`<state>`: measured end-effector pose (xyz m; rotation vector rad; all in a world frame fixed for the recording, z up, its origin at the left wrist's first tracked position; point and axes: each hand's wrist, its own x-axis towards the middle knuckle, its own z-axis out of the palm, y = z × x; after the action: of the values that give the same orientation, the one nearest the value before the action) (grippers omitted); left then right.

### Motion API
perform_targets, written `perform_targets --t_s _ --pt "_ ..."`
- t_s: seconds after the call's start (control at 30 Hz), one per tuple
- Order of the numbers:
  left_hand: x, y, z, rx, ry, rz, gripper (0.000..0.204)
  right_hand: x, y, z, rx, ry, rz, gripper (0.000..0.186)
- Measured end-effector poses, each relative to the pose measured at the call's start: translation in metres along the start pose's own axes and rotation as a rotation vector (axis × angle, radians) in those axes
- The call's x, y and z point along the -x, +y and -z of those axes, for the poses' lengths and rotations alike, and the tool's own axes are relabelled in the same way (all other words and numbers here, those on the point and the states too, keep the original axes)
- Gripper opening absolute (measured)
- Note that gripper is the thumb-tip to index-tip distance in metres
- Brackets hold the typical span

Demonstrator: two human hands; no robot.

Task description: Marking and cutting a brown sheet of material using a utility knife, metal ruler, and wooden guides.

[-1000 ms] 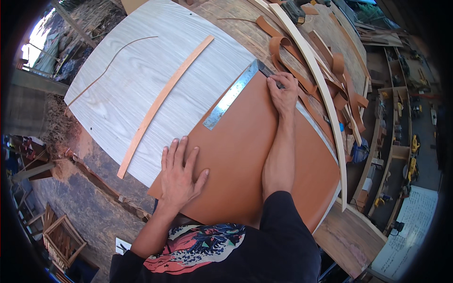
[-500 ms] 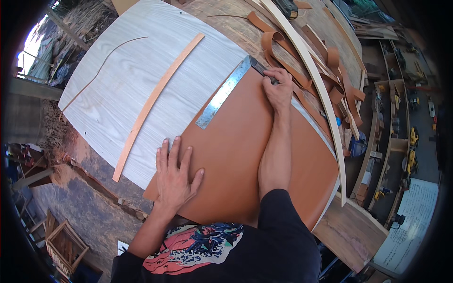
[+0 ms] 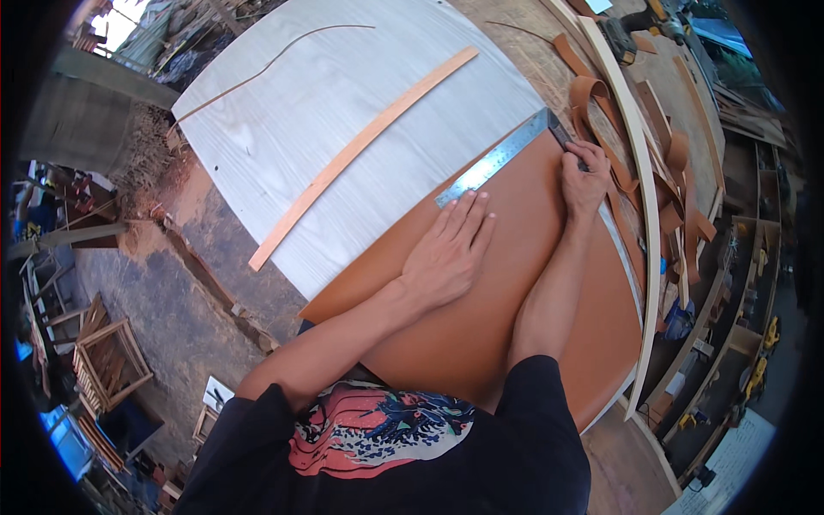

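A brown leather-like sheet (image 3: 524, 219) lies over a pale wood-grain board (image 3: 283, 120). Across the sheet's far edge rests the metal blade of a try square (image 3: 498, 163). The square's dark stock sits at the right edge, pinched in the curled fingers of my right hand (image 3: 586, 180). My left hand (image 3: 448, 249) lies flat on the sheet, fingers stretched out, with the fingertips at the blade's near end. A thin wooden strip (image 3: 360, 159) lies across the board beyond the sheet.
Curled brown offcuts (image 3: 592, 90) and a long pale curved batten (image 3: 645, 172) lie on the right. A cordless drill (image 3: 622, 39) stands at the far right. A thin dark curved strip (image 3: 275, 60) crosses the board's far left. Shelves with tools (image 3: 738, 343) line the right; a wooden frame (image 3: 112, 365) stands lower left.
My left hand has slid right and forward along the sheet to the blade's end. My right hand still holds the square's stock. The whole view has shifted, with the scene appearing farther right.
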<state>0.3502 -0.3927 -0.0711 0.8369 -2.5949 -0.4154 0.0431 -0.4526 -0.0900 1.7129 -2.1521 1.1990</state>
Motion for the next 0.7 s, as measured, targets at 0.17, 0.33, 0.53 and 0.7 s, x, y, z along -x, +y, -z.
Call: perform_targets --t_s 0.17,0.33,0.53,0.7 --pt "-0.01 0.011 0.002 0.128 0.042 0.066 0.062 -0.001 0.009 0.014 0.024 0.018 -0.002 0.016" --pt "-0.004 0.005 0.001 0.1 -0.008 0.118 0.072 0.006 0.009 -0.012 0.011 0.049 0.062 0.015" --pt "-0.006 0.011 0.003 0.14 0.014 0.021 0.069 0.002 -0.002 0.014 0.049 0.034 -0.027 0.016" --pt "-0.004 0.01 0.009 0.084 0.013 0.05 0.068 0.001 -0.003 0.012 -0.141 0.091 -0.1 0.016"
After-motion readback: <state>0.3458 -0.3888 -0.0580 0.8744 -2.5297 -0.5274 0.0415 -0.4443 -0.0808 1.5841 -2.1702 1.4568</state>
